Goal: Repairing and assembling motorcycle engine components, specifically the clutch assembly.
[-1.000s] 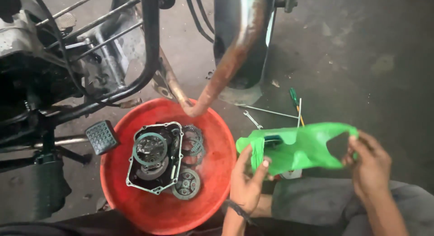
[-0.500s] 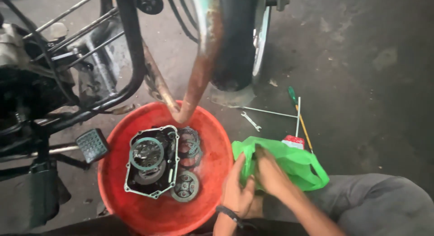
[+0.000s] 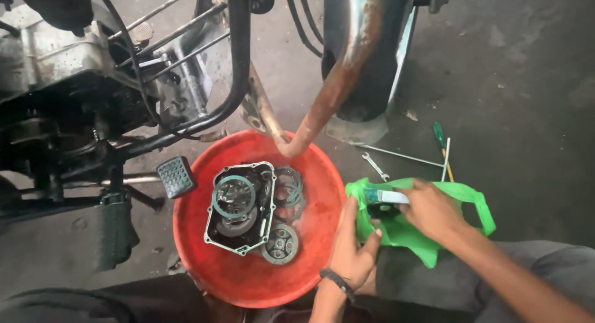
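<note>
Green plastic bag (image 3: 415, 233) lies on the concrete floor (image 3: 527, 112) just right of the red basin (image 3: 248, 279), touching its rim. Only the head view shows this.

The left hand (image 3: 354, 248) lies between basin and bag, fingers together and thumb apart, pressing the bag's left edge. The right hand (image 3: 431, 210) rests on top of the bag with fingers curled around a small white-and-blue box (image 3: 385, 196) at the bag's mouth; it seems pinched between thumb and fingers, though the exact grip is partly hidden.

The bag looks thin, soft and very light. It will crumple and slide, so it is best taken by the loop handle (image 3: 483, 208) on its far side from the basin, or by the rim of its mouth. The box looks stiff and light, easy to pinch by its long sides.

Counted: one bag, one box, one basin. Inside the basin lie one engine cover (image 3: 238, 208) with a greenish gasket ring, and two round clutch parts that I can tell apart (image 3: 280, 244), oily and likely slippery.

Beyond the basin stands a motorcycle frame (image 3: 235, 63), its rusty exhaust pipe (image 3: 338, 81) dipping over the basin's far rim. Right of the basin, beyond the bag, lie one small spanner (image 3: 375, 167), a thin rod and a green-handled screwdriver (image 3: 440, 137).
</note>
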